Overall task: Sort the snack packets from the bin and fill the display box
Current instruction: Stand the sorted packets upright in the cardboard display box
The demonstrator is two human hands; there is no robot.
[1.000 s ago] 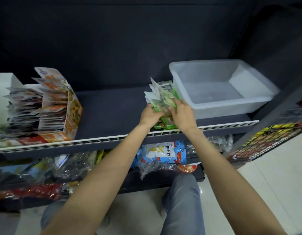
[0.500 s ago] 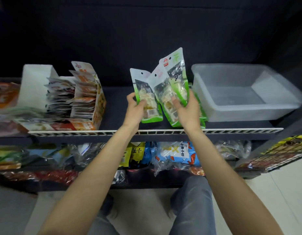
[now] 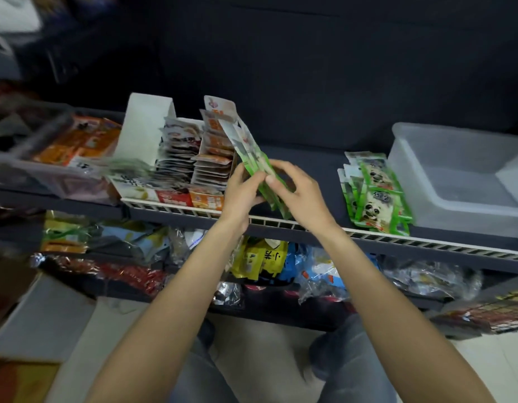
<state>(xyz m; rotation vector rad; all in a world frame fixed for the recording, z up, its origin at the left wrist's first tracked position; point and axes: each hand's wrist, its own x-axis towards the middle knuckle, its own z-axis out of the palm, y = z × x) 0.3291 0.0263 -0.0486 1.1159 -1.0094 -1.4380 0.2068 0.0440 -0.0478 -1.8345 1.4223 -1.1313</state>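
Green packets between both hands

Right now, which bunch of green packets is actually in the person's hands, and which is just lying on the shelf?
The held green packets stand upright beside the display box, pinched between left hand and right hand. The panda-printed pile lies untouched beside the clear bin.

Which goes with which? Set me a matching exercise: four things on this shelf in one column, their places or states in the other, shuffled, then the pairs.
Things
1. clear plastic bin
2. green packets in hand
3. pile of green panda packets
4. display box

Places or states
A. lying loose on the shelf, just left of the bin
B. held between both hands
C. far right of the shelf, nothing visible inside
D. rows of packets standing in it

Pairs: 1-C, 2-B, 3-A, 4-D
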